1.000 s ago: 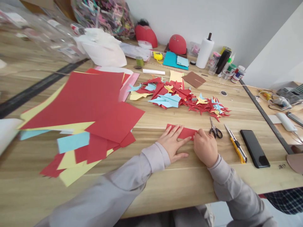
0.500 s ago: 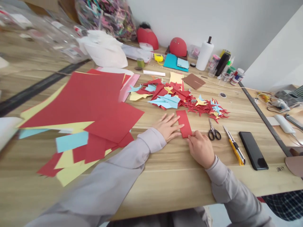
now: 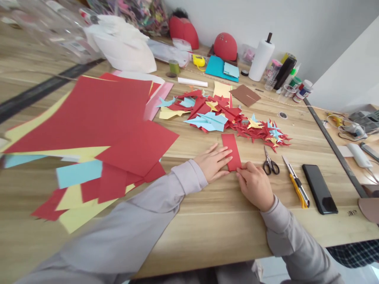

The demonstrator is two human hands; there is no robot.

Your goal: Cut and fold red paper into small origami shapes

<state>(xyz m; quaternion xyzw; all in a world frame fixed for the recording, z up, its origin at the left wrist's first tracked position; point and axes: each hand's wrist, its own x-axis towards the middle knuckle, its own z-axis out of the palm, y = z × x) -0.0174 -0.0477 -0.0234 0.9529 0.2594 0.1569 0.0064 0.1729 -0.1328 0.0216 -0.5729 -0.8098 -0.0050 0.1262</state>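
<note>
A narrow red paper strip (image 3: pixel 233 146) lies flat on the wooden table in front of me. My left hand (image 3: pixel 211 163) rests palm down on its left side, open, with the fingers spread across the edge. At the strip's lower right corner, my right hand (image 3: pixel 255 186) is closed, thumb and forefinger pinching the paper. Just right of that hand lie black-handled scissors (image 3: pixel 269 165). Beyond the strip is a heap of folded red, blue and yellow paper pieces (image 3: pixel 207 120), with light blue paper planes among them.
Large red paper sheets (image 3: pixel 118 106) are stacked over yellow and blue ones on the left. A yellow utility knife (image 3: pixel 296 183) with its blade showing and a black phone (image 3: pixel 319 188) lie at right. Several bottles and a white roll (image 3: pixel 262 59) stand at the back.
The camera view has shifted slightly, so the table's things sit a little differently in the picture. Both hands stay at the red strip, with little visible movement.
</note>
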